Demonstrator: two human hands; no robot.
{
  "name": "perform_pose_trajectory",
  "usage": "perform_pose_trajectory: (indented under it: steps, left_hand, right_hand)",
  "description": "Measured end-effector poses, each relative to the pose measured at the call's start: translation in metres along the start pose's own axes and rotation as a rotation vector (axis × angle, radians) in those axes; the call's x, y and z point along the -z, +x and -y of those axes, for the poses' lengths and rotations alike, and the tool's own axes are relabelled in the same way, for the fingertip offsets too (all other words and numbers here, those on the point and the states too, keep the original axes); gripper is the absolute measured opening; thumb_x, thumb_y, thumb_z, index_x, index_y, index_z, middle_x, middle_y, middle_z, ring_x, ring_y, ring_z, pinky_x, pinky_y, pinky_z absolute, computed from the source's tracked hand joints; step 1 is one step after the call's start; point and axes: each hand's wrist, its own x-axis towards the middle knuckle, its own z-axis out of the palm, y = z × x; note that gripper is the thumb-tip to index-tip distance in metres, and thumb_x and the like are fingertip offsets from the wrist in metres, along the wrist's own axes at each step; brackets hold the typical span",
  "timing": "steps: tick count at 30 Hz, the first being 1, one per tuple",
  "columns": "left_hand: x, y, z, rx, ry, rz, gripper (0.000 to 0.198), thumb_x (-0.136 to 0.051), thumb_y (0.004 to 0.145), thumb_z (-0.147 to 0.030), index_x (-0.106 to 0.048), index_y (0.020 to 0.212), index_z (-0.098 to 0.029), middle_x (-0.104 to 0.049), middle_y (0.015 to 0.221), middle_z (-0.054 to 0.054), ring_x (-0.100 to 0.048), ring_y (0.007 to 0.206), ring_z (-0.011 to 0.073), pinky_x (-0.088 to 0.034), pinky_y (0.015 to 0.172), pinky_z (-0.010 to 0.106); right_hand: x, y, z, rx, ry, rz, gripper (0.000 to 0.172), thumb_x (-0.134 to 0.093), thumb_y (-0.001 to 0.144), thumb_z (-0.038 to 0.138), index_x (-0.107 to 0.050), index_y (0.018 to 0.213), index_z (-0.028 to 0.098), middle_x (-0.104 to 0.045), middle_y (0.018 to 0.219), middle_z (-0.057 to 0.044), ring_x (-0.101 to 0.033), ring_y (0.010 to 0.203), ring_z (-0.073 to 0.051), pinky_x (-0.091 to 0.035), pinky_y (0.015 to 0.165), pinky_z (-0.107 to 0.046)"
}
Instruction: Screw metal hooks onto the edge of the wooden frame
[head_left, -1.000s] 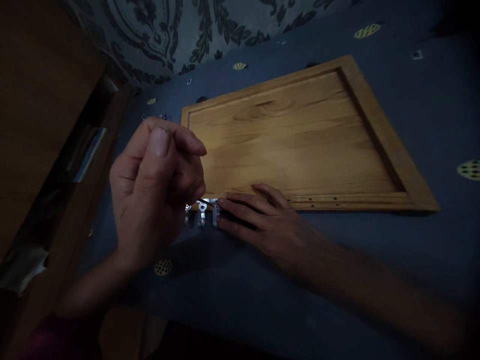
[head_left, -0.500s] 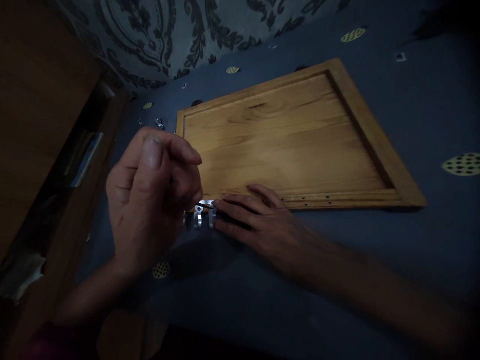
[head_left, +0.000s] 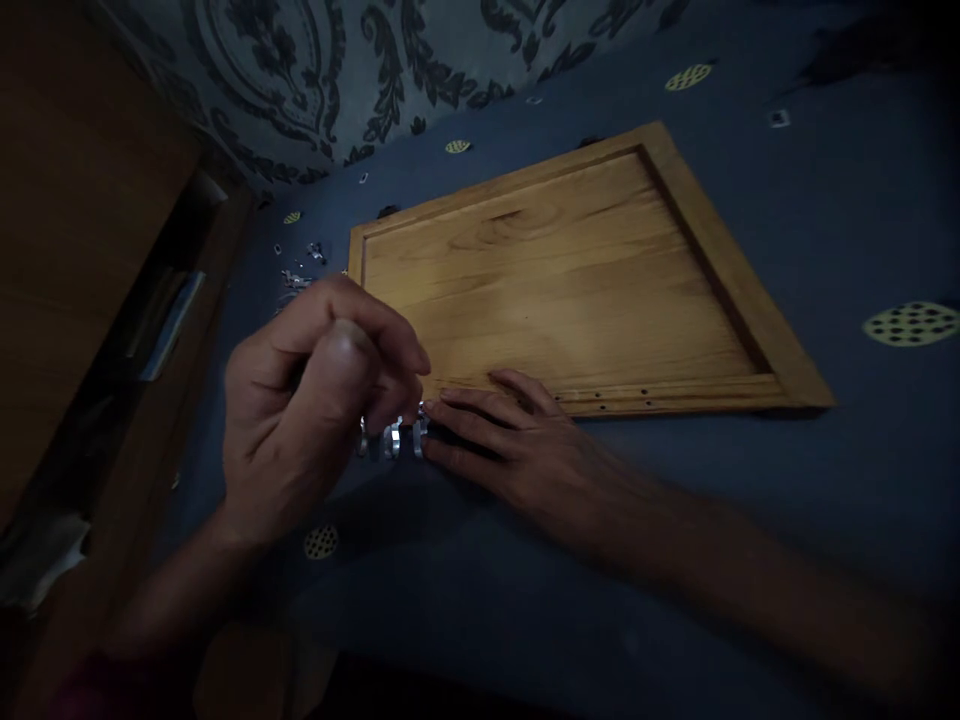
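A framed wooden panel [head_left: 570,290] lies flat on a dark blue patterned cloth [head_left: 862,200]. At its near left corner a shiny metal hinge [head_left: 391,436] sticks out from the edge. My right hand [head_left: 510,440] lies flat beside the hinge, fingers stretched out, fingertips pressing on it and on the panel's rim. My left hand [head_left: 319,400] hovers just left of and above the hinge, its fingers curled in a pinch. What the pinch holds is hidden behind the fingers.
Small metal parts [head_left: 298,272] lie scattered on the cloth past the panel's far left corner. A row of small holes [head_left: 622,398] runs along the panel's near rim. A wooden cabinet [head_left: 82,250] with an open gap stands at the left.
My left hand has dropped and turned slightly toward the hinge, now covering the thin dark tool tip seen earlier. The right hand stays put. The view has shifted slightly.
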Motion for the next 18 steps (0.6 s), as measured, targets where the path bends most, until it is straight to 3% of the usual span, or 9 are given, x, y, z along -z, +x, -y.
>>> perform_pose_trajectory:
  steps: [5, 11, 15, 18]
  left_hand:
    - [0.023, 0.006, -0.005, -0.036, 0.308, 0.246, 0.044, -0.051, 0.1, -0.061, -0.069, 0.093, -0.022, -0.06, 0.071, -0.002, -0.058, 0.063, 0.0132, -0.048, 0.057, 0.028]
    - [0.047, 0.013, -0.017, -0.07, 0.426, 0.484, 0.011, -0.064, 0.098, -0.03, -0.063, 0.106, -0.023, -0.063, 0.088, 0.0, -0.063, 0.078, 0.0148, -0.056, 0.063, 0.025]
    - [0.057, 0.012, -0.016, -0.02, 0.397, 0.514, 0.02, -0.073, 0.091, -0.021, -0.062, 0.107, -0.024, -0.064, 0.088, -0.001, -0.066, 0.075, 0.0138, -0.06, 0.063, 0.025]
    - [0.059, 0.008, -0.012, -0.082, 0.452, 0.418, 0.026, -0.08, 0.087, -0.021, -0.065, 0.108, -0.024, -0.069, 0.091, -0.001, -0.071, 0.081, 0.0157, -0.063, 0.068, 0.026]
  right_hand:
    - [-0.001, 0.002, 0.0, -0.011, -0.026, -0.01, 0.035, -0.05, 0.103, 0.014, -0.064, 0.134, 0.025, -0.066, 0.143, -0.008, -0.052, 0.138, -0.026, -0.04, 0.115, -0.059]
    - [-0.002, 0.002, 0.0, -0.012, -0.035, -0.005, 0.035, -0.05, 0.104, 0.014, -0.062, 0.135, 0.023, -0.066, 0.143, -0.009, -0.052, 0.139, -0.025, -0.039, 0.115, -0.06]
    - [-0.002, 0.001, 0.001, -0.015, -0.031, -0.008, 0.034, -0.05, 0.103, 0.013, -0.063, 0.133, 0.024, -0.065, 0.143, -0.008, -0.051, 0.14, -0.025, -0.037, 0.117, -0.058]
    - [0.0, 0.001, 0.002, -0.028, -0.018, 0.014, 0.035, -0.051, 0.103, 0.012, -0.062, 0.134, 0.023, -0.064, 0.144, -0.008, -0.051, 0.14, -0.025, -0.036, 0.118, -0.058]
